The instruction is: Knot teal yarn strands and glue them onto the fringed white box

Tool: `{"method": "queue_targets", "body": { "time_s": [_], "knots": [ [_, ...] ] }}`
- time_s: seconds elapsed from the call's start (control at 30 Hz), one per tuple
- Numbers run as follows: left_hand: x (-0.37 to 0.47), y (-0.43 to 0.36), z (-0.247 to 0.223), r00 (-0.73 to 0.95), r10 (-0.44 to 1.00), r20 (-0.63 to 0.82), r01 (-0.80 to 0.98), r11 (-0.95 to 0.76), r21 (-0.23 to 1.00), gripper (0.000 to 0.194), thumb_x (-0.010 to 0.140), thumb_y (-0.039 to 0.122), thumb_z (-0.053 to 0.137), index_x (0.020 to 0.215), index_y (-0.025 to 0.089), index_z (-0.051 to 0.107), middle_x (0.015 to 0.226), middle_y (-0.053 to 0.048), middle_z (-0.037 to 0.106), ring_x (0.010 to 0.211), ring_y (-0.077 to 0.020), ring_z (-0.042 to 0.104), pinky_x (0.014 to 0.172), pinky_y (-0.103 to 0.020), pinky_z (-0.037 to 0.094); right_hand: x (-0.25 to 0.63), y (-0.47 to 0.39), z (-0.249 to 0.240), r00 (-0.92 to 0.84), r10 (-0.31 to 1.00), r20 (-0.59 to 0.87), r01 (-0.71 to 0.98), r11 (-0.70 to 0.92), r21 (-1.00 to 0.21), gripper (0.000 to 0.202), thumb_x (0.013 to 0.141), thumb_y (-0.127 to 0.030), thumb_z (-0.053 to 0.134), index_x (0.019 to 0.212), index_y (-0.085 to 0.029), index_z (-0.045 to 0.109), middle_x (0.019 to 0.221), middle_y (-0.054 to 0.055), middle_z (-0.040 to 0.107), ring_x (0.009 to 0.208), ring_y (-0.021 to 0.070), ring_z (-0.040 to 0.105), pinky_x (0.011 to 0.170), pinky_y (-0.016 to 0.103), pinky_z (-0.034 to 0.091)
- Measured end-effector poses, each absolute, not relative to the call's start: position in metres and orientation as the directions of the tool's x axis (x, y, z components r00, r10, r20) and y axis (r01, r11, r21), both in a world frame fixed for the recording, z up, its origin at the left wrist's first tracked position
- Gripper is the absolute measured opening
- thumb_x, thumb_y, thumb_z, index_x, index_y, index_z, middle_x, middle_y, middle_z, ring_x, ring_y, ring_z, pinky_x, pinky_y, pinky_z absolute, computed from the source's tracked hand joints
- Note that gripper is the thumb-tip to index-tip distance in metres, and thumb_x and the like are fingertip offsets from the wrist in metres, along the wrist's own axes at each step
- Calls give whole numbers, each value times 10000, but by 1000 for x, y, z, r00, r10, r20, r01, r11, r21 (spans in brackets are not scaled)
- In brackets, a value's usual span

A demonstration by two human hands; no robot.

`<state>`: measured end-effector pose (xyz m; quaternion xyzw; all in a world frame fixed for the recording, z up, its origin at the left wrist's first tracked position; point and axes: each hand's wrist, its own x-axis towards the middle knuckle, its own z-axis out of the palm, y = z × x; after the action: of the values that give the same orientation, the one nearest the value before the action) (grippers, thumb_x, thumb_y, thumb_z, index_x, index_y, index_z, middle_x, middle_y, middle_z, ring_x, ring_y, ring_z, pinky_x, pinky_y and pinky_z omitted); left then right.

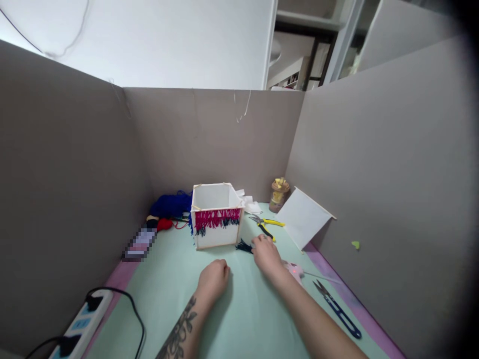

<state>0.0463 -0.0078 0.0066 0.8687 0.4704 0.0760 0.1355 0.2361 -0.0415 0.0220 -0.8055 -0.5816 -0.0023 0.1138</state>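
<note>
My right hand [266,257] rests on the table with its fingers curled down at a small bundle of dark yarn strands [244,246]; the fingertips are partly hidden. Closer to me, my left hand [214,279] is closed above the tabletop, and anything inside it is hidden. Beyond both hands stands an open white box [217,237] edged with thin wooden sticks. Rows of magenta yarn fringe [217,218] and some dark fringe hang on its front. A pink glue gun [295,270] with a red light lies beside my right wrist, partly covered by it.
Yellow-handled pliers [267,225] lie behind my right hand; thread snips [339,310] lie at right. A white panel [305,217] leans on the right wall near a cup [279,194]. Blue yarn [170,205], red yarn [164,225], a blurred phone [139,243] and a power strip [84,321] line the left.
</note>
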Motion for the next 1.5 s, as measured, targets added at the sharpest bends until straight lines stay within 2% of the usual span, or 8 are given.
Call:
{"method": "queue_targets", "body": {
  "time_s": [0.3,0.47,0.73,0.83,0.93,1.07,1.23,1.5],
  "knots": [
    [42,-7,9,514,858,8,811,-489,322,268,875,303,364,825,189,601,889,-60,660,811,-186,607,638,-269,347,219,-6,11,324,941,100,942,-311,-126,259,798,-81,467,919,-133,690,1049,152,599,1025,246,499,786,296,373],
    [39,-8,13,510,858,70,765,-489,418,275,871,310,368,807,185,604,866,-57,653,802,-180,588,637,-255,333,243,-11,17,394,909,136,826,-285,-487,150,737,-143,563,756,-141,712,823,93,667,827,210,587,719,278,391],
    [45,-3,5,513,855,72,455,-342,822,265,797,327,424,650,161,570,619,-2,568,626,-141,509,588,-236,351,274,-20,45,458,877,143,681,-243,-691,66,619,-207,619,580,-169,657,601,10,639,624,155,563,602,243,372],
    [47,1,4,526,849,46,319,-247,915,283,766,367,454,640,146,578,602,-4,566,595,-141,503,573,-241,372,260,-26,57,513,846,143,466,-134,-875,127,608,-287,630,606,-160,636,572,-7,591,569,129,501,550,231,342],
    [46,3,6,469,878,93,222,-220,950,319,762,405,482,797,127,633,722,-36,637,606,-142,523,600,-254,410,226,-32,53,489,872,8,95,-44,-994,236,586,-368,657,673,-150,630,549,-27,539,500,97,417,466,210,265],
    [47,4,6,410,900,147,177,-236,955,402,799,413,468,1016,116,628,924,-83,680,674,-149,565,672,-272,450,182,-35,28,392,911,-129,-239,-34,-970,265,518,-350,725,652,-143,626,558,-31,534,480,70,385,456,199,256],
    [50,5,-5,488,866,108,204,-233,951,318,753,372,544,919,118,640,862,-78,692,736,-171,609,677,-264,461,170,-30,2,331,915,-232,-494,-41,-869,304,451,-321,779,623,-153,593,560,-31,530,483,70,414,434,188,250],
    [53,10,-10,465,885,26,305,-188,934,337,756,423,508,767,123,662,671,-27,655,635,-156,567,605,-244,411,180,-28,-10,363,885,-291,-479,-91,-873,307,527,-369,723,717,-154,615,538,-32,491,477,84,405,403,190,222]
  ]
}}
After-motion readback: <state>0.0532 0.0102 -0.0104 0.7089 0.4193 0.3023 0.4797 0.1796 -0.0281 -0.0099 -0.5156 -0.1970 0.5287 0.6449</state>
